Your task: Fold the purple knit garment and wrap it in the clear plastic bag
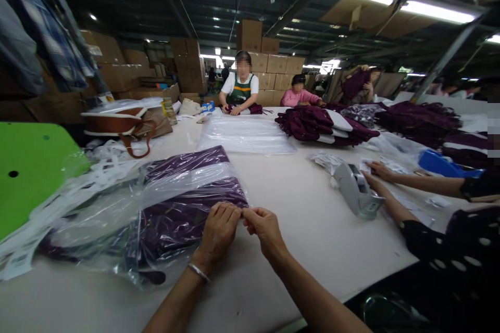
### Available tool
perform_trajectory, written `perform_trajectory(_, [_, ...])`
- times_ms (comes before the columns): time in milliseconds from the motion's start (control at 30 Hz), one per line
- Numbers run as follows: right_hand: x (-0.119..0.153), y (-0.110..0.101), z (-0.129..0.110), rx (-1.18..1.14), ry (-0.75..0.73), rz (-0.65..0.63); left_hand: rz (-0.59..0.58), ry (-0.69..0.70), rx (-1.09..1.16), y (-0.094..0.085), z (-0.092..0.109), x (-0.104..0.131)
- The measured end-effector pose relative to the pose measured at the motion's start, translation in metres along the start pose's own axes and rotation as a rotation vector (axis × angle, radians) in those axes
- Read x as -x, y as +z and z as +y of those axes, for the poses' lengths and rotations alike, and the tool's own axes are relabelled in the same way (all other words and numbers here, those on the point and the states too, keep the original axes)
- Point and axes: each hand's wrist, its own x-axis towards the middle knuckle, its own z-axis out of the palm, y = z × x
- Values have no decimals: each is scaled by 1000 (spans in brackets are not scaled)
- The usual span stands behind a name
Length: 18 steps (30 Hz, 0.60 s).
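Observation:
A folded dark purple garment with a pale band lies in a clear plastic bag [183, 182] on the white table [297, 250]. At the bag's lower right corner, my left hand [221, 231] has its fingers curled and pressed together on the plastic edge; a bracelet circles that wrist. Touching it from the right, my right hand [265, 226] pinches the same corner between thumb and fingers. More clear plastic, with something dark inside, spreads left of the garment.
Flat clear bags [246, 135] lie beyond the garment, beside a purple garment pile [324, 125]. A grey tape dispenser [357, 190] stands right, near another person's hands [377, 177]. White label strips [74, 192] and a brown bag [113, 122] are left. People work across the table.

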Motion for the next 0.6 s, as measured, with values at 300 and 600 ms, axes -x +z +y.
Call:
perform_trajectory(300, [-7,1,10,25,114,65,-63,60,-57,6,-3,-1])
perform_trajectory(600, [12,-16,3,-210,288,-172,-53,28,3,1,-3,-7])
